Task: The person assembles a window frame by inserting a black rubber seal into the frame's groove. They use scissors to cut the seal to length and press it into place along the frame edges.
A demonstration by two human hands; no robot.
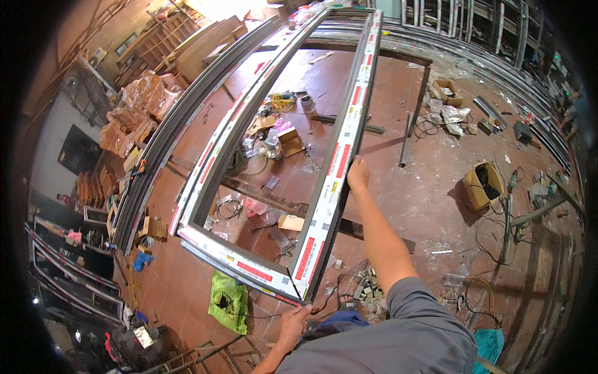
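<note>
A long rectangular window or door frame (333, 181) stretches away in front of me, tilted. Its dark profiles are covered with white protective film bearing red and yellow printed patches. My right hand (358, 176) is closed round the outer edge of its right side, partway up. At the near right corner, my left hand (294, 325) is closed against the lower edge; its fingertips are partly hidden by the frame. Beneath it, a dark metal support with legs (418, 103) shows through the opening.
Long dark profiles (152, 149) lie stacked on the left. On the tiled floor are a green bag (228, 302), an open cardboard box (483, 187), small blocks (369, 288) and loose cables. Wrapped goods (146, 103) stand at the far left; more profiles run along the right.
</note>
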